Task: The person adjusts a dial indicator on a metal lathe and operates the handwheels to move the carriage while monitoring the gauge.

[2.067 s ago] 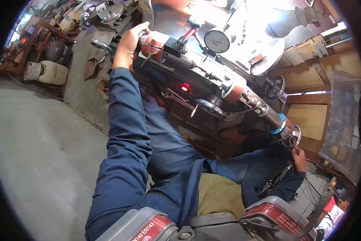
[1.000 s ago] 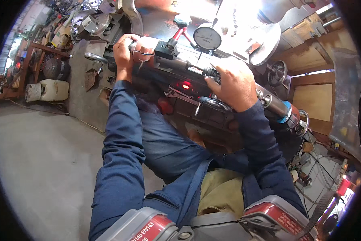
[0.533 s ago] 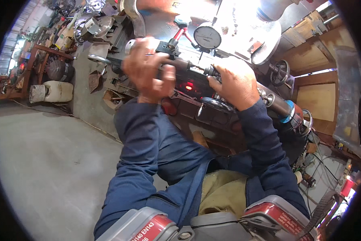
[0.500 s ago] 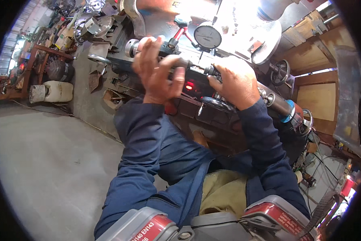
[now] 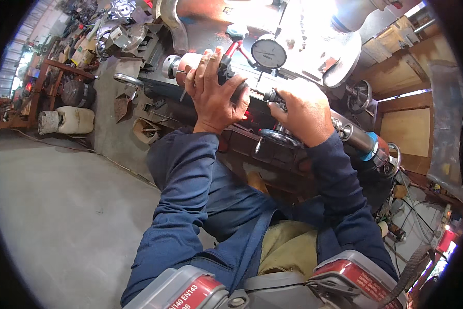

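On the machine's front rail, the left hand point(image 5: 215, 95), fingers outstretched and slightly parted, covers part of an orange-brown cylinder point(image 5: 186, 68), while the right hand point(image 5: 302, 109) curls around a dark metal fitting point(image 5: 271, 96). Just beyond them stands a round dial gauge point(image 5: 269, 52); nearer the person is a handwheel point(image 5: 281, 138).

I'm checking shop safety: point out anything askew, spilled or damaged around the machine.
Nothing plainly askew, spilled or damaged stands out. The clutter at the upper left looks untidy, crowded together in no clear order. Glare beside the dial gauge hides some detail.
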Demonstrator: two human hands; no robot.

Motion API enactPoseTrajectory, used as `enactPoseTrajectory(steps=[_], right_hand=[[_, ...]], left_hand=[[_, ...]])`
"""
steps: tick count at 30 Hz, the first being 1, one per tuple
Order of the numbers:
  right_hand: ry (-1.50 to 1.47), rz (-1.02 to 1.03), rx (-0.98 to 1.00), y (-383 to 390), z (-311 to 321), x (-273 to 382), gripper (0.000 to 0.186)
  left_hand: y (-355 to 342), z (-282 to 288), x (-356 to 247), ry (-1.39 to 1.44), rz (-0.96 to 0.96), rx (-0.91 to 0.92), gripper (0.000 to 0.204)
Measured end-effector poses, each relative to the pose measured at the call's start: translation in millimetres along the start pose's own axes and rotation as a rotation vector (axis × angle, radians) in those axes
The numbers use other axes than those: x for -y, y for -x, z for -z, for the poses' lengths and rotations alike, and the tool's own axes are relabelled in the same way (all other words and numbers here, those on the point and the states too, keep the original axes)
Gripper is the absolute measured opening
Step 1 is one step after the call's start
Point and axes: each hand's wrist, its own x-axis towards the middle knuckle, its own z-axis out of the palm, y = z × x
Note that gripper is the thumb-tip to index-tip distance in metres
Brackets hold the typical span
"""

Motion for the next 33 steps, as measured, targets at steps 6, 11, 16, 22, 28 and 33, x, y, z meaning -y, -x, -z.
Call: enactPoseTrajectory(steps=[6,11,16,22,28,33], right_hand=[[0.002,0.001,0.001,-1,1,1,0.029],[-0.009,0.004,-0.002,-1,1,2,0.029],[-0.005,0.000,0.012,-1,1,2,0.029],[-0.014,0.021,-0.042,-1,1,-2,0.030],[-0.014,-0.038,0.001,4,9,2,0.036],[-0.277,-0.114,-0.137,39,59,-17,0.045]], left_hand=[[0,-3,0,-0.007,0.006,-0.016,0.020],[-1,-6,-1,-0.008,-0.002,-0.081,0.018],[-3,-7,-3,-0.044,-0.019,-0.127,0.015],[-27,29,45,0.110,0.111,-0.404,0.029],[-31,9,152,0.581,0.497,0.421,0.039],[-45,9,175,0.490,0.637,0.703,0.035]])
